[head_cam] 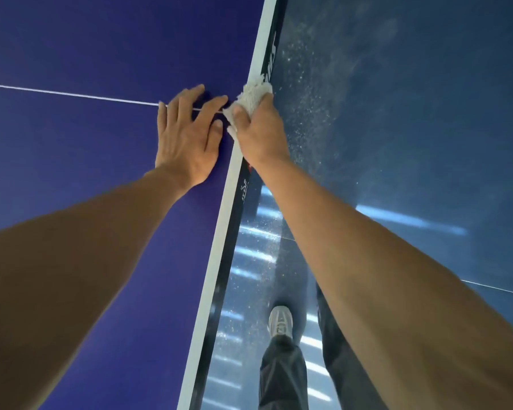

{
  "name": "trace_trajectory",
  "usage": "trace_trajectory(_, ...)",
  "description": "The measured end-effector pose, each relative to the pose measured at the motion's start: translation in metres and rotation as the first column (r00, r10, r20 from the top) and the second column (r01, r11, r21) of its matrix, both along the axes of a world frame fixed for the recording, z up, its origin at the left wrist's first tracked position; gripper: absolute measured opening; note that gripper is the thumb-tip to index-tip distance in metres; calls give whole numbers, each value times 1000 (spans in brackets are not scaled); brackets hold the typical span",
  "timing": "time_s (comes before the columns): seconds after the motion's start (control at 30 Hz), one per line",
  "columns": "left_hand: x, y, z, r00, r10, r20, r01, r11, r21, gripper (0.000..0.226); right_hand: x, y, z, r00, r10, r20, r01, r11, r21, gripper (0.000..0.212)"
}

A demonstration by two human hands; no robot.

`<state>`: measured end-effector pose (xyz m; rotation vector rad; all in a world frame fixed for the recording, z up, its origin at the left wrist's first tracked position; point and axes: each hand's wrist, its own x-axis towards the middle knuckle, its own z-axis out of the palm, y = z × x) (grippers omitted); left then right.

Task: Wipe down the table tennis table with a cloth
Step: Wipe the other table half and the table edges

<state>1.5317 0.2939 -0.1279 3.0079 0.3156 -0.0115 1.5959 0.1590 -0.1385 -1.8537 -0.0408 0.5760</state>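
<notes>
Deep blue worktop (86, 39) fills the left half of the view, with a white band (219, 247) along its edge and a black side panel (233, 229) with lettering below it. Glossy blue-grey floor (412, 113) takes the right half, dotted with pale specks and streaked with reflected lights. A thin white line (71, 94) crosses the worktop toward the edge. The left hand (187, 137) lies flat on the blue surface over that line, fingers straight and spread. Just beside it, the right hand (258, 134) grips a bunched white cloth (253, 94) pressed against the white edge band. Below stand dark trouser legs (282, 377) and a pale shoe (280, 321).
</notes>
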Motion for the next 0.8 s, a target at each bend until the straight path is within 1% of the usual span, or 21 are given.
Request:
trace_trajectory(0.03,10,2,-1,1000,12,7,-12,1000,-13,48,14,2,-2,1000,17,3,-17,1000,-11,66)
trace_trajectory(0.1,20,5,-3,999,39,32,-38,999,-38,46,11,1,-7,1000,10,1,-10,1000,21,67)
trace_trajectory(0.2,23,6,-7,992,83,93,-76,994,-75,44,-39,-8,-15,995,-14,-103,30,988,151,71)
trace_trajectory(0.27,22,7,-9,991,89,97,-80,992,-95,43,-83,-14,-15,985,12,-171,22,980,197,74)
trace_trajectory(0.37,25,11,-10,990,99,98,-89,991,-101,43,-138,-20,-3,975,48,-216,-5,981,192,76)
trace_trajectory(0.43,25,12,-10,991,90,98,-80,992,-101,44,-138,-19,-1,964,66,-259,-20,984,178,76)
trace_trajectory(0.5,26,12,-11,992,78,98,-67,992,-109,43,-103,-11,-4,957,58,-284,-8,985,175,76)
trace_trajectory(0.57,26,14,-11,993,75,90,-64,991,-117,43,-44,1,-7,967,8,-254,39,983,178,74)
trace_trajectory(0.67,27,14,-10,995,70,75,-61,991,-121,44,65,23,-13,984,-49,-170,70,990,121,65)
trace_trajectory(0.7,27,15,-10,995,67,68,-59,991,-124,44,100,29,-12,982,-69,-173,91,989,118,61)
trace_trajectory(0.73,28,15,-9,996,65,60,-57,990,-127,44,128,32,-11,981,-80,-177,103,987,125,56)
trace_trajectory(0.8,28,16,-7,997,65,46,-59,990,-128,45,162,36,-7,987,-97,-127,112,987,118,51)
